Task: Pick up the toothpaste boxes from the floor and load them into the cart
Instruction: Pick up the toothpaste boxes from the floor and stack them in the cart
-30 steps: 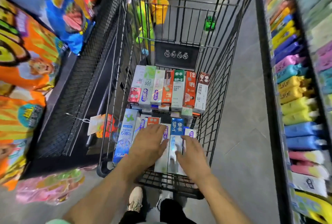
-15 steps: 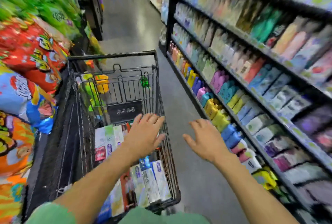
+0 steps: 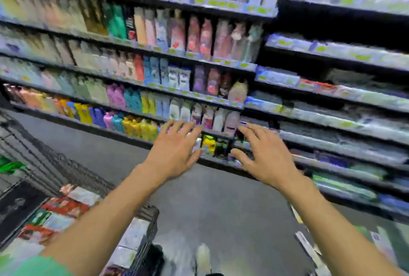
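Both our hands are empty, fingers spread: left hand (image 3: 174, 151), right hand (image 3: 265, 156). Below the left hand, the black wire cart (image 3: 146, 229) already holds many colourful cardboard toothpaste boxes (image 3: 64, 207). Below the right hand, blurred boxes seemingly remain on the grey floor (image 3: 221, 205).

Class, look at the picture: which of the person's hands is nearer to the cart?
Left. The left hand reaches out just past the cart at lower left; the right hand is farther off, toward the shelves.
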